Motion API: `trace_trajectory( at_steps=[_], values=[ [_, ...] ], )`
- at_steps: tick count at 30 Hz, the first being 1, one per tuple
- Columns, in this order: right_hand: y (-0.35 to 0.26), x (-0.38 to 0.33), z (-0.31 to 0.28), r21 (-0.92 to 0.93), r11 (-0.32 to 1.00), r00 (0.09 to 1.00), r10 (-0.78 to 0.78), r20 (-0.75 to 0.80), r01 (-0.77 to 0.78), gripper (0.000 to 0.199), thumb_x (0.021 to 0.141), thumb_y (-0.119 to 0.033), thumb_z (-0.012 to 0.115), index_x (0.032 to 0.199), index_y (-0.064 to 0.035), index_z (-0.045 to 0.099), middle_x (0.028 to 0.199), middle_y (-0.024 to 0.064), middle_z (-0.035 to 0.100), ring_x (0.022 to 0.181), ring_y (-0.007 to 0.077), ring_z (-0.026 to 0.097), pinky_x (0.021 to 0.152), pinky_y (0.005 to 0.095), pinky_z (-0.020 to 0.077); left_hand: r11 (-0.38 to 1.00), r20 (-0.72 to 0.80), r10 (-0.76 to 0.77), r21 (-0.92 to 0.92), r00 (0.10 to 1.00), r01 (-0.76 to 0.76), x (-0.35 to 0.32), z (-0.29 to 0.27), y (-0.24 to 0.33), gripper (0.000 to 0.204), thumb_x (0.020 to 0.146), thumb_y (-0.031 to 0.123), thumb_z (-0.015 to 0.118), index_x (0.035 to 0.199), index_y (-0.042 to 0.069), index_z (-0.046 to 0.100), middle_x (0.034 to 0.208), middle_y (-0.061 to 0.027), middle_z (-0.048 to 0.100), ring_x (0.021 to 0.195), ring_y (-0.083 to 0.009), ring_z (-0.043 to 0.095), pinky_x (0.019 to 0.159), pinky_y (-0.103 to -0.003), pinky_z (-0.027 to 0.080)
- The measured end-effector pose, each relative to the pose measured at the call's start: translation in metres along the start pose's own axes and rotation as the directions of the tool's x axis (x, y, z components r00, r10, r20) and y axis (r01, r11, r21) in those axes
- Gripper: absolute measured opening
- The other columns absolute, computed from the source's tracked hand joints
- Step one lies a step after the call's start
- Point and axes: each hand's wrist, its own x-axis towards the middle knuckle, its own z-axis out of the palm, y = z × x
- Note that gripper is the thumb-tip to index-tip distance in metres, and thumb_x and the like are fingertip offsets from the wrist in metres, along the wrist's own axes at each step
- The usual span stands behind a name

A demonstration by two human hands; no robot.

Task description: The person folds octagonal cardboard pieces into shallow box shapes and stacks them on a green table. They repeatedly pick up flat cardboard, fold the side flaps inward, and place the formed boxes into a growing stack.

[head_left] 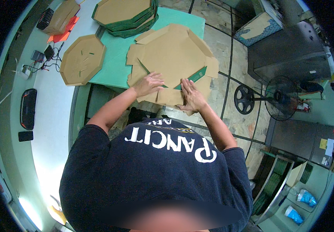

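Both hands, left hand [148,84] and right hand [190,96], pressed flat, fingers spread, on an unfolded cardboard box blank [172,58] overhanging the green tabletop [113,65] at 6 o'clock; unsupported flaps risked buckling or slipping off.

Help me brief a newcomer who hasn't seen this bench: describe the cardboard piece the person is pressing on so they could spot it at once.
Start at the green table top. At its near edge lies a flat, unfolded octagonal cardboard blank, with the left hand and right hand pressing its near flaps. Unlike the folded octagonal tray to its left and the stack of green-edged trays behind, its flaps still lie spread.
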Motion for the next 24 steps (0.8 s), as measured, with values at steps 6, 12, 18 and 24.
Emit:
trace_trajectory(
  at_steps=[6,12,18,24],
  values=[
    [0.011,0.019,-0.007,0.197,0.975,0.955,0.152,-0.253,-0.103,0.033,0.089,-0.032,0.06,0.097,-0.0003,0.063,0.102,0.0166,0.064,0.108,0.0349,0.055,0.105,0.0461,0.0339,0.994,0.084,-0.11,0.008,0.99,0.11,-0.001,-0.007,0.004,0.031,0.093,0.028,0.056,0.108,0.002,0.064,0.108,-0.0125,0.067,0.117,-0.0271,0.057,0.112,-0.057,0.024],
    [0.018,0.05,0.001,0.73,0.617,0.841,0.531,-0.109,-0.295,0.023,0.085,-0.025,0.069,0.089,-0.0037,0.063,0.079,0.0117,0.061,0.089,0.0328,0.061,0.079,0.044,0.0469,0.871,0.116,-0.482,-0.042,0.869,0.489,0.017,0.012,0.004,0.028,0.093,0.033,0.057,0.096,0.007,0.067,0.093,-0.0105,0.067,0.093,-0.0273,0.063,0.108,-0.053,0.03],
    [0.017,0.037,0.007,0.249,0.967,0.949,0.121,-0.292,-0.046,0.027,0.082,-0.03,0.07,0.091,-0.0048,0.07,0.094,0.0106,0.063,0.09,0.0299,0.061,0.08,0.0422,0.0492,0.932,0.066,-0.363,0.037,0.93,0.361,0.016,0.007,0.014,0.025,0.083,0.036,0.069,0.098,0.016,0.07,0.088,-0.0076,0.064,0.093,-0.0272,0.062,0.108,-0.051,0.031],
    [0.011,0.023,0.014,0.086,0.996,0.981,0.013,-0.193,0.004,0.033,0.08,-0.026,0.067,0.104,-0.0035,0.065,0.098,0.0119,0.057,0.1,0.0289,0.053,0.088,0.0395,0.045,0.933,0.015,-0.288,0.229,0.958,0.277,0.014,0.016,0.023,0.024,0.076,0.032,0.074,0.094,0.017,0.069,0.092,-0.003,0.061,0.102,-0.026,0.058,0.108,-0.052,0.03]
  ],
)
